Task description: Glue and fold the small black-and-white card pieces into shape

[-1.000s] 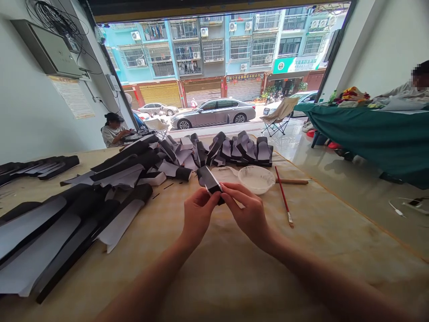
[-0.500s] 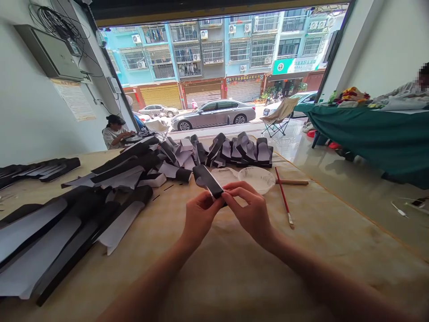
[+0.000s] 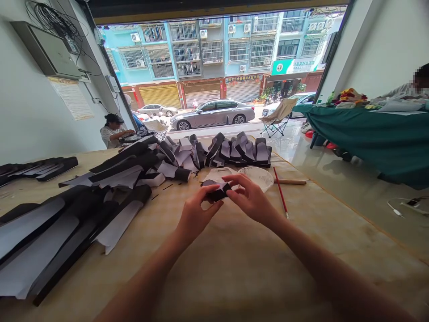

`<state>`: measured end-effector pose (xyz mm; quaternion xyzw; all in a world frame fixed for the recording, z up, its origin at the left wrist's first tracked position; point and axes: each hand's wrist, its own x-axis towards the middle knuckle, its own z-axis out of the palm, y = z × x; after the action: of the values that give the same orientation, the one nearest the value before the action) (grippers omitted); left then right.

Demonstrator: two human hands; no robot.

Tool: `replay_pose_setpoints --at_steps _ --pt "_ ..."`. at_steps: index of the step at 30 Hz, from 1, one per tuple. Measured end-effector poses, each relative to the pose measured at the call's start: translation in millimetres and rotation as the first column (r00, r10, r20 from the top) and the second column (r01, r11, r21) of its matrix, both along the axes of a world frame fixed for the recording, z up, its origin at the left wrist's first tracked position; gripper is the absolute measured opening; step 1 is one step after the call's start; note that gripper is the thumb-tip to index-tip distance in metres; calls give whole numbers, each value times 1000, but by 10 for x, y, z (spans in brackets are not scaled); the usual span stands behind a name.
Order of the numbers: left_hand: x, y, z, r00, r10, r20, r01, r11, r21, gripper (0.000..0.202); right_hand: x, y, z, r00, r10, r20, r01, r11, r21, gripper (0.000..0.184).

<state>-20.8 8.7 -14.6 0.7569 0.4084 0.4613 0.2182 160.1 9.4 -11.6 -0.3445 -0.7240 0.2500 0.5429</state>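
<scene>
Farthest left, a stack of dark strips (image 3: 36, 167) lay at the end of the beige surface (image 3: 234, 277), and beyond it a seated co-worker (image 3: 113, 132) bent over some work near the open shopfront. Closer in, long black strips backed with white paper (image 3: 67, 228) lay overlapped, running up into a loose heap of cut black-and-white pieces (image 3: 176, 156). The person's left hand (image 3: 197, 214) came next, its thumb and fingers closed on one end of a small black piece (image 3: 217, 192), while the right hand (image 3: 250, 199) pinched the other end from above; both grips were together and clamped on it. That piece had just changed: the flat, straight strip of a moment earlier was now bent into a short, compact fold, held lower, just above the surface. Its new shape sat closer to the folded pieces in the row (image 3: 241, 151) standing beyond it. To the right lay a smeared white bowl (image 3: 259, 176), a red-handled brush (image 3: 280, 192) and a wooden stick (image 3: 291, 182). Farther right, past the window, stood a green-draped surface (image 3: 351, 129), with another person (image 3: 402, 96) seated behind it.
</scene>
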Motion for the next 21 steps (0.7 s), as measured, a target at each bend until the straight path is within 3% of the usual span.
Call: replay_pose_setpoints --at_steps 4,9,12,14,15,16,18,19,21 --pt "-18 1 5 999 34 -41 -29 993 112 33 16 0 10 996 55 75 -62 994 95 36" --pt "-34 9 -22 987 12 -158 39 948 317 37 -17 14 -40 996 2 94 -17 987 157 27" --pt "-44 21 -31 984 46 -175 20 935 354 34 46 27 5 995 -18 96 1 984 181 37" --pt "-48 28 -21 982 78 -170 -10 930 369 30 202 83 72 992 -122 18 117 978 175 38" --pt "-49 31 -13 981 92 -170 -20 924 381 29 318 130 106 972 -234 -39 237 960 150 34" --pt "-51 35 -6 979 103 -176 -25 918 395 29 453 187 133 920 -384 -78 391 915 99 31" --pt "-54 48 3 975 121 -189 -30 905 425 30 750 313 151 733 -680 22 680 731 -44 28" --pt "-57 57 2 972 123 -198 -25 898 439 32 892 373 134 649 -744 160 761 641 -104 25" --pt "-65 82 -7 972 115 -204 0 873 488 35 1122 475 46 599 -734 320 799 575 -178 18"
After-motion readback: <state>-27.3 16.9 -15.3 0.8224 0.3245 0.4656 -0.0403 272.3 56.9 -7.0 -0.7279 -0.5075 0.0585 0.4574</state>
